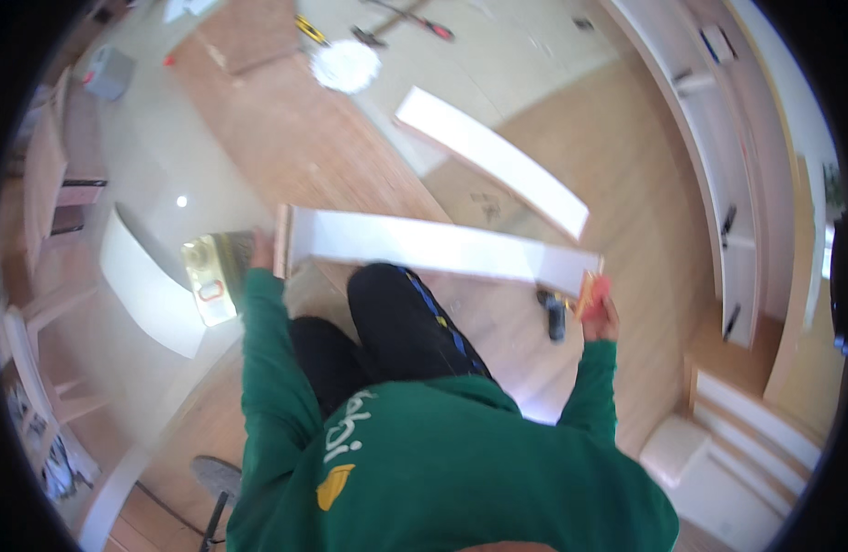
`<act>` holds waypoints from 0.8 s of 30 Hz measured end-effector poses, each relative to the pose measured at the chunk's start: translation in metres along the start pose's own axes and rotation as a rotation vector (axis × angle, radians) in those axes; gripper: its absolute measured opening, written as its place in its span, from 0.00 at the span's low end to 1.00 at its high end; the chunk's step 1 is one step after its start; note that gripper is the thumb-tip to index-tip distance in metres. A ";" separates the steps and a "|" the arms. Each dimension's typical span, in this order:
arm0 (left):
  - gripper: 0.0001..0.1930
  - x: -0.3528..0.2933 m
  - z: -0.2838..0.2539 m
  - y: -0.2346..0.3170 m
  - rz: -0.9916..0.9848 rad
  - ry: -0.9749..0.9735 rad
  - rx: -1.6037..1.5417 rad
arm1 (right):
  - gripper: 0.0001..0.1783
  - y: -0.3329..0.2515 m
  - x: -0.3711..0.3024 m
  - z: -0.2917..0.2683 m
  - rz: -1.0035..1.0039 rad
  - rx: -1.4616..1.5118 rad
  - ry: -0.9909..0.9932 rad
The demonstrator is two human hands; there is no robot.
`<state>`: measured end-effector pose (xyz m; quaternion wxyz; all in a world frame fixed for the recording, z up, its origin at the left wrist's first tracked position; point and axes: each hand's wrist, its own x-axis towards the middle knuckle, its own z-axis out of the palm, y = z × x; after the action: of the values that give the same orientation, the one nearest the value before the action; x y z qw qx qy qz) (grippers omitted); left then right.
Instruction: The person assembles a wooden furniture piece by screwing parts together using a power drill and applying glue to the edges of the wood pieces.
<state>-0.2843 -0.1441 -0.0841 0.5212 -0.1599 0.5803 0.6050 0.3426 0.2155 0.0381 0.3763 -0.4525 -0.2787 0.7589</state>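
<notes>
A long white board with short wooden end pieces [442, 246] spans in front of my knees. My left hand [261, 250] is closed on its left end piece. At the opposite end, my right hand [605, 319] is closed around a red and orange object [593, 293], pressed against the right end piece; its exact kind is unclear. Just left of that hand lies a black and yellow power tool [555, 316], probably a drill, partly hidden by the board. Beside my left hand stands a clear yellowish plastic container [212, 279].
Another white board [502, 161] lies beyond the held one. Brown wooden panels [295, 129] cover the floor ahead, with a white round pile [346, 66] and a hammer [369, 38] nearby. A curved-looking white panel [148, 290] lies left; a white shelf unit [709, 175] stands right.
</notes>
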 end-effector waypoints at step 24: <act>0.30 -0.023 0.118 -0.061 0.063 -0.281 -1.041 | 0.20 -0.177 0.401 0.505 -0.332 -0.651 -0.599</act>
<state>-0.1768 -0.0648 -0.0653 0.4275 -0.2969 0.1330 0.8434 -0.1768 0.6031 0.2017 0.2342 -0.2577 -0.6668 0.6589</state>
